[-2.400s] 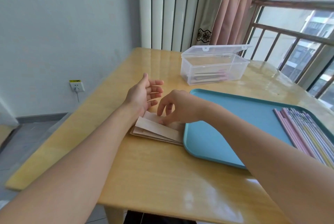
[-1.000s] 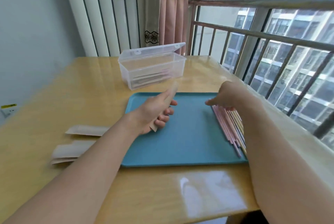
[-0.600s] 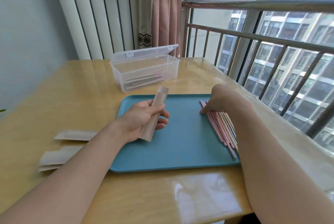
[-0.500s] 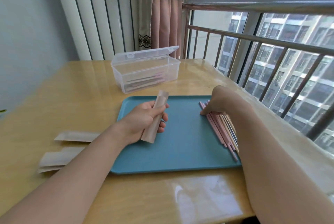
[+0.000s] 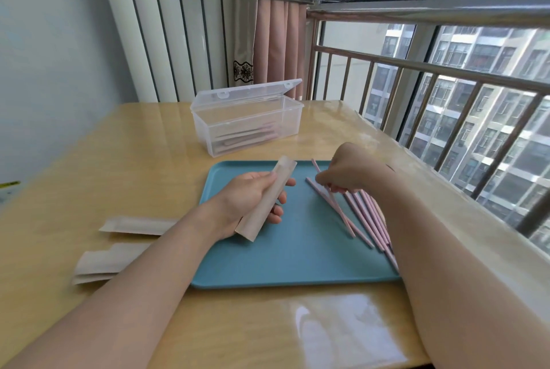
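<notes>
My left hand (image 5: pixel 249 201) holds a long brown paper sleeve (image 5: pixel 267 198) above the left part of a blue tray (image 5: pixel 285 261). The sleeve points up and away, its far end open. My right hand (image 5: pixel 349 170) is curled over the far end of a bunch of pink straws (image 5: pixel 361 215) lying on the tray's right side. Its fingertips pinch one or two pink straws, whose far ends stick out past the fingers. My right forearm hides part of the bunch.
A clear plastic box (image 5: pixel 247 121) with its lid up stands behind the tray and has wrapped straws inside. More brown paper sleeves (image 5: pixel 119 242) lie on the wooden table (image 5: pixel 125 160) left of the tray. A window railing (image 5: pixel 446 91) runs along the right.
My left hand took one sleeve from the pile and carried it over the tray. My right hand reached the straws and has drawn a couple of them leftward out of the bunch.
</notes>
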A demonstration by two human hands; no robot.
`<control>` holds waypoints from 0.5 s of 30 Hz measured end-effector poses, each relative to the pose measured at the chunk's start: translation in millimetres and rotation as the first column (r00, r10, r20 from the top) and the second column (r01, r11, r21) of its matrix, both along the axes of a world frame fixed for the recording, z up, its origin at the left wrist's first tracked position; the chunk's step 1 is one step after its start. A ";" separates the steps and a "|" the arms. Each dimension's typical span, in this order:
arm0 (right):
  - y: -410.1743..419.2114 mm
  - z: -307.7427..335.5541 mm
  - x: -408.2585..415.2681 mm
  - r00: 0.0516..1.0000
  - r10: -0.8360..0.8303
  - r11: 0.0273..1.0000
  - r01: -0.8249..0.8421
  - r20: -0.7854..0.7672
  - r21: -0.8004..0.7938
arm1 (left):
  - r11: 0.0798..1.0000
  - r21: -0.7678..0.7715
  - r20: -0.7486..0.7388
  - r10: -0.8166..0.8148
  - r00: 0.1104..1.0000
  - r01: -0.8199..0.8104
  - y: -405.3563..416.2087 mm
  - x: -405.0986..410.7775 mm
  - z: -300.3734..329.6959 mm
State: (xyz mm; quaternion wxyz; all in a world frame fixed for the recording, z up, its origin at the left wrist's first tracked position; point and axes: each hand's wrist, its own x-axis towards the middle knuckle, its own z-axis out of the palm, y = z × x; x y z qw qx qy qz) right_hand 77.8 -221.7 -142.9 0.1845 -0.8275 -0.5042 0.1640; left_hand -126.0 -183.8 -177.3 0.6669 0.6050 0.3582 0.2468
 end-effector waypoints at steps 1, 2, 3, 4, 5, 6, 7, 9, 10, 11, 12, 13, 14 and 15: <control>-0.1 2.1 3.5 0.991 -0.015 0.997 0.024 -0.133 0.067 | 1.000 0.011 -0.012 -0.001 1.000 0.002 0.1 -0.4 -0.3; -1.4 4.8 7.0 0.949 -0.013 0.987 0.063 -0.315 0.149 | 1.000 0.019 -0.022 -0.005 1.000 0.005 -0.1 -0.7 -0.9; -2.1 8.5 10.9 0.864 0.023 0.966 0.111 -0.503 0.234 | 1.000 0.023 -0.029 -0.011 1.000 0.012 0.0 -1.1 -1.1; -2.5 11.8 13.5 0.741 0.092 0.933 0.169 -0.665 0.317 | 0.999 0.024 -0.033 -0.021 0.999 0.022 0.4 -1.2 -1.5; -2.5 13.8 15.3 0.608 0.176 0.889 0.240 -0.774 0.390 | 0.999 0.022 -0.036 -0.034 0.999 0.034 0.5 -1.6 -1.8; -0.8 14.4 17.0 0.499 0.249 0.838 0.319 -0.830 0.443 | 0.999 0.018 -0.035 -0.046 0.998 0.047 0.8 -1.8 -1.8; 1.8 13.3 18.7 0.427 0.301 0.788 0.392 -0.853 0.474 | 0.998 0.017 -0.034 -0.059 0.998 0.059 1.6 -2.2 -2.2; 7.1 9.1 21.3 0.340 0.366 0.715 0.493 -0.866 0.496 | 0.997 0.021 -0.030 -0.076 0.997 0.077 2.6 -2.7 -2.9; 8.0 7.2 22.5 0.307 0.388 0.695 0.522 -0.869 0.495 | 0.996 0.020 -0.026 -0.081 0.996 0.081 2.5 -2.6 -3.5; 8.9 6.0 24.2 0.285 0.402 0.683 0.539 -0.870 0.492 | 0.996 0.022 -0.022 -0.084 0.996 0.085 2.1 -2.3 -3.4; 9.6 5.2 24.2 0.272 0.409 0.681 0.544 -0.871 0.490 | 0.996 0.024 -0.020 -0.087 0.996 0.088 2.0 -2.3 -3.7; 9.4 5.1 23.3 0.274 0.408 0.687 0.535 -0.871 0.491 | 0.996 0.025 -0.018 -0.089 0.996 0.090 1.7 -2.4 -3.8; 9.3 5.2 21.0 0.284 0.406 0.700 0.515 -0.869 0.495 | 0.995 0.028 -0.016 -0.091 0.996 0.092 1.5 -2.3 -3.6; 9.1 4.9 18.5 0.298 0.400 0.713 0.493 -0.866 0.499 | 0.995 0.031 -0.014 -0.093 0.996 0.094 1.4 -2.4 -3.5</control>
